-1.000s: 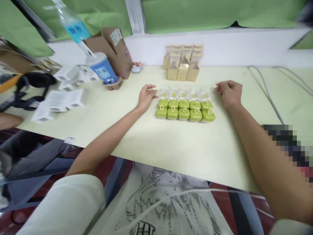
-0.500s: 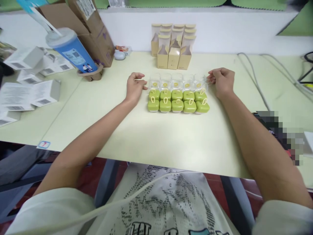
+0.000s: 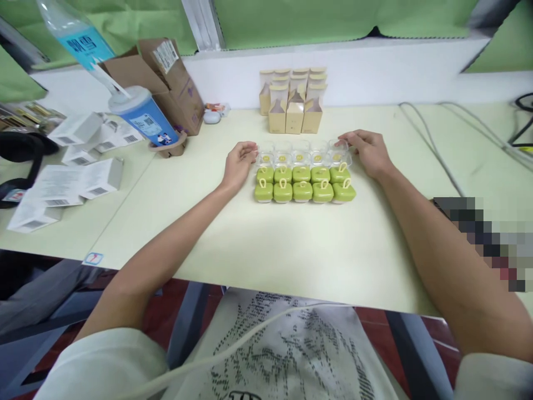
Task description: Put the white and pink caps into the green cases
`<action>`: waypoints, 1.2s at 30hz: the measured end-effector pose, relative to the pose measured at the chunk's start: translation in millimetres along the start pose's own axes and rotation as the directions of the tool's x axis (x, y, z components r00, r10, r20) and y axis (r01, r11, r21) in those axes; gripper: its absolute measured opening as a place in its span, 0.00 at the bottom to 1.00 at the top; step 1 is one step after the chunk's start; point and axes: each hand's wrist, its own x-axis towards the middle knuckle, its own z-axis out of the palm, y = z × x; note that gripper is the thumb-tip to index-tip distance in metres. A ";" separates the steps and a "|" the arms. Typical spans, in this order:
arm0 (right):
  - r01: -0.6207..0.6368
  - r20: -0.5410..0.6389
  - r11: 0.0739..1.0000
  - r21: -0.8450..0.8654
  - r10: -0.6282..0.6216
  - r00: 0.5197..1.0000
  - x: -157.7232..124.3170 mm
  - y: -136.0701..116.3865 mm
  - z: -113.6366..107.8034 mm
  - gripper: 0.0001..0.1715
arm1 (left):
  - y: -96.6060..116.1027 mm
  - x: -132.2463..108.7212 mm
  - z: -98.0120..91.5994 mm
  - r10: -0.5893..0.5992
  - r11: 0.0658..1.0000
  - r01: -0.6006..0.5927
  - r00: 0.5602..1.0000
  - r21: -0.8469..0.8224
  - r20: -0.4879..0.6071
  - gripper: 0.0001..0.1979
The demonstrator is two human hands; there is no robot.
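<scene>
Two rows of small green cases point(image 3: 303, 184) with yellow loops lie on the pale table point(image 3: 291, 250), and a row of clear plastic boxes point(image 3: 300, 154) stands just behind them. My left hand point(image 3: 237, 165) rests at the left end of the clear row, its curled fingertips touching the end box. My right hand point(image 3: 367, 152) lies at the right end, fingers stretched flat against the last clear box. Neither hand lifts anything.
A cluster of tan cartons point(image 3: 292, 100) stands behind the rows by the white wall. At the left are a blue cup point(image 3: 144, 119) with a straw, a brown cardboard box point(image 3: 166, 78) and white leaflets point(image 3: 66, 183). Grey cables point(image 3: 441, 144) run along the right.
My right hand has uncurled and slid left onto the end of the clear row. My left hand has moved in against the left end. The camera view shifted.
</scene>
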 end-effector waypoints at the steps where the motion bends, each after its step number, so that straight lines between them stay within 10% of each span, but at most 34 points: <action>1: 0.013 0.015 1.000 -0.004 -0.013 1.000 0.2 1.1 -0.3 0.15 | 0.3 -0.1 0.4 -0.005 1.000 0.005 1.000 0.002 -0.001 0.11; 36: 0.027 -0.018 1.000 -0.014 -0.027 0.999 5.4 7.9 -1.8 0.11 | 6.0 -2.7 2.5 0.024 0.993 -0.016 0.998 0.118 -0.066 0.10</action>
